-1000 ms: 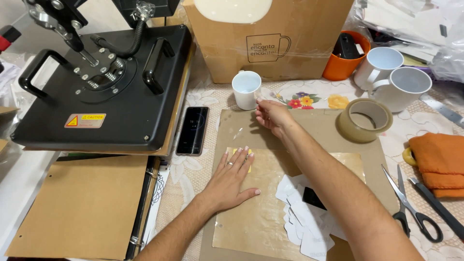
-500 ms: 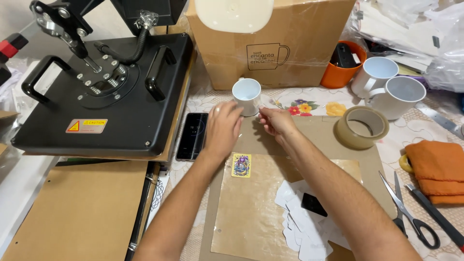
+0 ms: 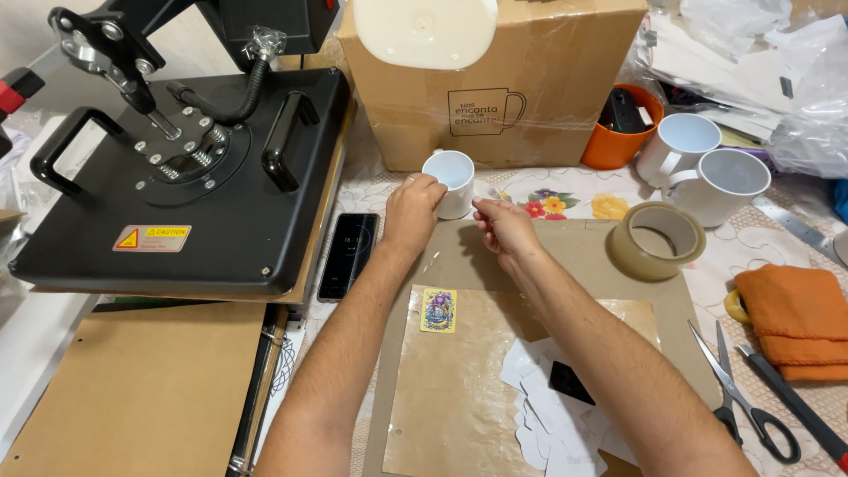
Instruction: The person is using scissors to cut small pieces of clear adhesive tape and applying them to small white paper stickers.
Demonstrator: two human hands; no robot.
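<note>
- The left hand (image 3: 413, 210) is closed around the side of a small white mug (image 3: 450, 181), which stands upright on the flowered tablecloth (image 3: 565, 196), just in front of the cardboard box (image 3: 495, 79).
- The right hand (image 3: 505, 231) hovers just beside the mug with its fingers pinched narrow; it seems to hold a small strip of clear tape, though that is too faint to tell for certain.
- A small colourful printed picture (image 3: 438, 310) lies flat on the brown baking paper (image 3: 459, 389), apart from both hands and well short of the mug.
- By judgement, the work is early: the picture is cut out and laid ready, with white paper offcuts (image 3: 552, 415) heaped beside it, but it is not yet on the mug.
- The black heat press (image 3: 185, 185) stands open and unused at the left, a dark phone (image 3: 348, 254) lying just beside it.
- The roll of tape (image 3: 657, 239), scissors (image 3: 742, 397), two more white mugs (image 3: 707, 168) and a folded orange cloth (image 3: 795, 320) lie untouched at the right.
</note>
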